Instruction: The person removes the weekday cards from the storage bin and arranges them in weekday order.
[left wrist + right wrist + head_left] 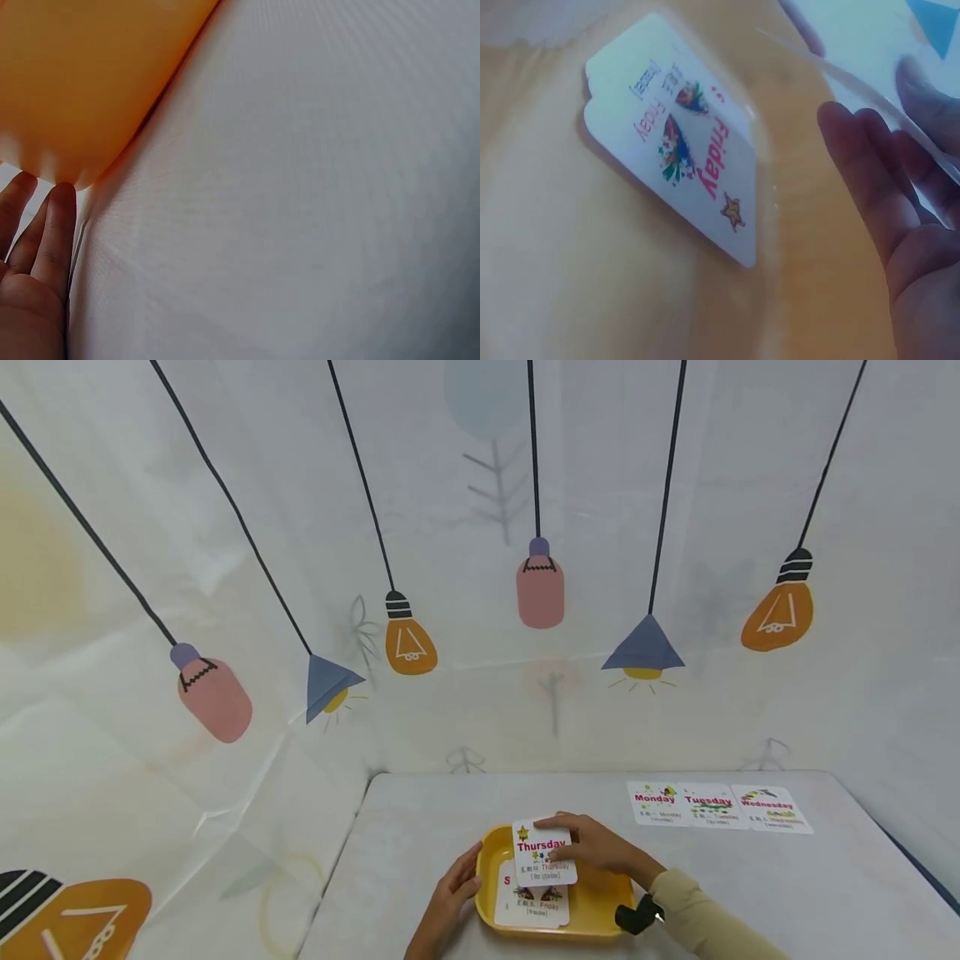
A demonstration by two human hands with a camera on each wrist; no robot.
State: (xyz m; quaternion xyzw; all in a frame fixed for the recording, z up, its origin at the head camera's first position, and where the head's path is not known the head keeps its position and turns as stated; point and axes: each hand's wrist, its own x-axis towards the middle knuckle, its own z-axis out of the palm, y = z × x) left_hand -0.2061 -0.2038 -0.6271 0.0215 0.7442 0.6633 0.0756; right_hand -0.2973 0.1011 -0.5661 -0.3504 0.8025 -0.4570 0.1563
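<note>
One Thursday card: was held over the left half of the yellow tray, covering part of the Friday card in the head view.
Thursday heading: red print ran left to right as the person read it; the top edge pointed away, toward the lamp-patterned wall, with only a slight turn.
Thursday long axis: could not be told with confidence, since the outline looked nearly square and was foreshortened.
Right hand: pinched the Thursday card at its right side between thumb and fingers, the gap narrowed to the card's thickness.
Left hand: fingers were nearly straight, tips touching the tray's left end.
Yellow tray: sat on the white table, its long axis running left to right before the person.
Friday card: lay face up inside the tray, its print upright from the person's side.
Weekday row: Monday card, Tuesday card and Wednesday card lay side by side toward the table's far right, tops also pointing to the wall.
Right sleeve: was pale tan, ending above a black wrist device.
</note>
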